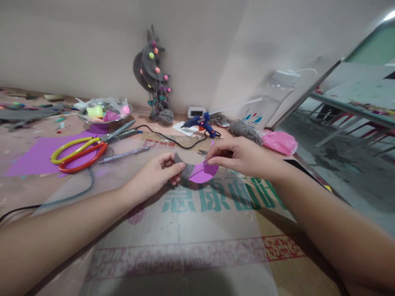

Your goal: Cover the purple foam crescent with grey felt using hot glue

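Nearest lies a printed cardboard sheet on the desk, with a red patterned border towards the near side and large green characters farther in. Over its far part, the purple crescent is held up between the two hands. The fingers of the left hand grasp its left end, which is covered in grey yarn. The right hand has thumb and forefinger pinched together at the crescent's right part, and a thin strand runs to them from the grey section.

To the left, a pen lies beside scissors with yellow and red handles, which rest partly on a purple sheet. Farther back, a metal bowl holds yellow and pink pieces. Beyond the hands sits a blue glue gun; right of it are a grey yarn ball and a pink plastic bag. A white timer stands behind the glue gun, and a transparent jug is at the far right. Against the wall is a grey moon ornament with coloured balls.
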A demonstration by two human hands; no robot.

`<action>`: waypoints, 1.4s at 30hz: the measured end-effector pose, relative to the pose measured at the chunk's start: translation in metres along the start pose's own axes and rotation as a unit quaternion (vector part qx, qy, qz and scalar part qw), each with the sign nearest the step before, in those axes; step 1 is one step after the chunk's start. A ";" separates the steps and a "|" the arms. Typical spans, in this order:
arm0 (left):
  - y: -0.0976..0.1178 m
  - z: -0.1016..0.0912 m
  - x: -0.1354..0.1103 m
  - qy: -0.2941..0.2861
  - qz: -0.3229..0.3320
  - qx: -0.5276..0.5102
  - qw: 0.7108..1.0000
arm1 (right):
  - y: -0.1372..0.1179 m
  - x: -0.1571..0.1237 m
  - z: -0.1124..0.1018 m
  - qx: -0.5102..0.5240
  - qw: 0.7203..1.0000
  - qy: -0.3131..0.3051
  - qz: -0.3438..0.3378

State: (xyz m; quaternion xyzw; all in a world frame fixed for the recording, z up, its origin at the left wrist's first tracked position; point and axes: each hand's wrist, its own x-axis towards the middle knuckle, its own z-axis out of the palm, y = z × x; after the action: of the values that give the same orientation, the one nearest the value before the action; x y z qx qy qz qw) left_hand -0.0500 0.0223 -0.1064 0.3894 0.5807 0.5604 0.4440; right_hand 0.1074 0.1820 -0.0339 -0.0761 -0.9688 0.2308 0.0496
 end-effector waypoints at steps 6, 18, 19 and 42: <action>0.003 0.000 0.000 0.000 0.006 0.034 0.999 | 0.005 0.002 -0.003 0.017 0.999 -0.028 0.021; 0.003 0.000 0.000 -0.013 0.011 0.054 0.998 | 0.028 0.005 0.003 -0.009 0.999 -0.028 0.026; 0.002 -0.001 0.000 -0.016 0.012 0.057 0.998 | 0.029 0.005 0.003 -0.010 0.999 -0.024 0.027; -0.005 0.000 0.000 -0.088 0.005 0.003 0.996 | 0.049 0.012 0.011 0.148 0.975 0.145 0.077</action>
State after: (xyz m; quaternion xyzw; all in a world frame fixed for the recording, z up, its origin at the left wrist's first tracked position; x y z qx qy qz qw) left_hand -0.0499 0.0220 -0.1111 0.4410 0.5394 0.5244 0.4894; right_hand 0.0999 0.2224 -0.0656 -0.1750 -0.8974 0.3616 0.1826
